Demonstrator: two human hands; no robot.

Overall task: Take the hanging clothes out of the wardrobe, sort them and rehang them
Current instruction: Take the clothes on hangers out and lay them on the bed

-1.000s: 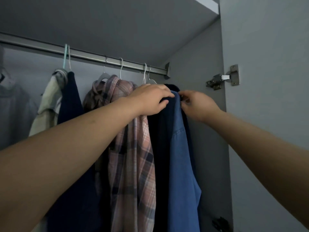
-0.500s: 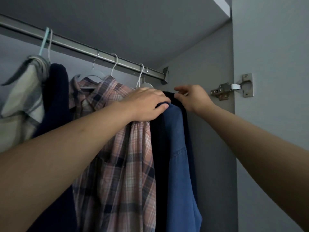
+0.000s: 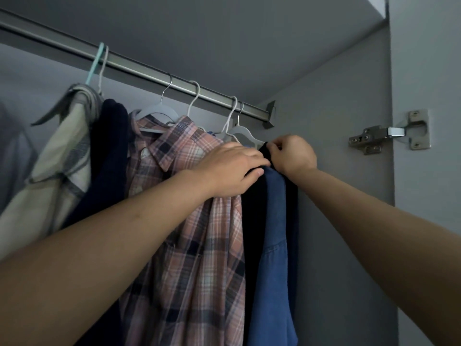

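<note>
Gripping dark garment (image 3: 254,208), both hands

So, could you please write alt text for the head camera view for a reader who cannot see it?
Two bare hands reach into a grey wardrobe: the left hand rests on clothes at the right end of the rail, the right hand pinches a dark garment beside a blue shirt. A pink plaid shirt hangs further left.

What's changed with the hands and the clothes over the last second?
The right hand has gone from resting by the dark navy garment to pinching its top edge at the white hanger. The left hand still presses on the pink plaid shirt and blue denim shirt. Everything still hangs on the metal rail.
</note>
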